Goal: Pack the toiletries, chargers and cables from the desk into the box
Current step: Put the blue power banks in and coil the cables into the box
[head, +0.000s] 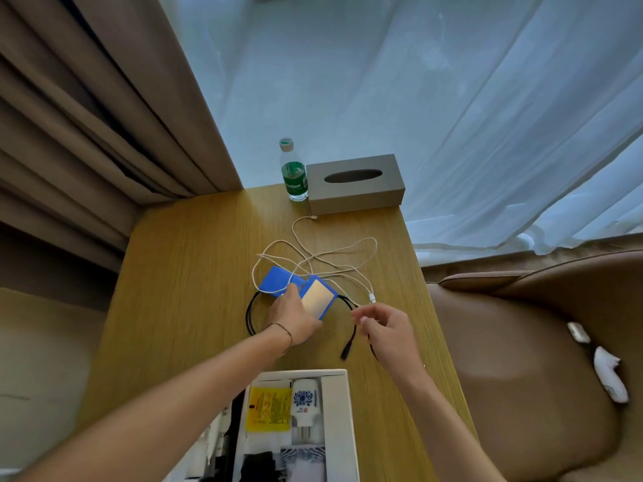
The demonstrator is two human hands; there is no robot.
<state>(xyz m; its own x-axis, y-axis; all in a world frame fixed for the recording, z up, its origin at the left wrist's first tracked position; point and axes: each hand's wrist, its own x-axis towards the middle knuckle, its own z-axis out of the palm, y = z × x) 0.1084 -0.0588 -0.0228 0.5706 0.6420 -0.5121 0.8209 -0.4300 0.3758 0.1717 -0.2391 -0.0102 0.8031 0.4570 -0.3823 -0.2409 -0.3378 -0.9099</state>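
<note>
A blue flat item with a shiny gold face [315,298] lies mid-desk, and my left hand [292,314] grips its near edge. A white cable [327,259] sprawls in loops behind it. A black cable [251,314] curves around under the blue item; my right hand [384,330] pinches its right stretch, with the black plug end [346,353] dangling on the desk. The open white box [335,405] sits at the near edge, holding a yellow sachet [268,408], a white bottle with a blue flower [305,400] and dark items.
A green-labelled water bottle [293,172] and a grey tissue box [355,184] stand at the desk's far edge. Brown curtains [87,109] hang at left, sheer white ones behind. A brown leather chair [529,360] with white items on it adjoins the desk's right side.
</note>
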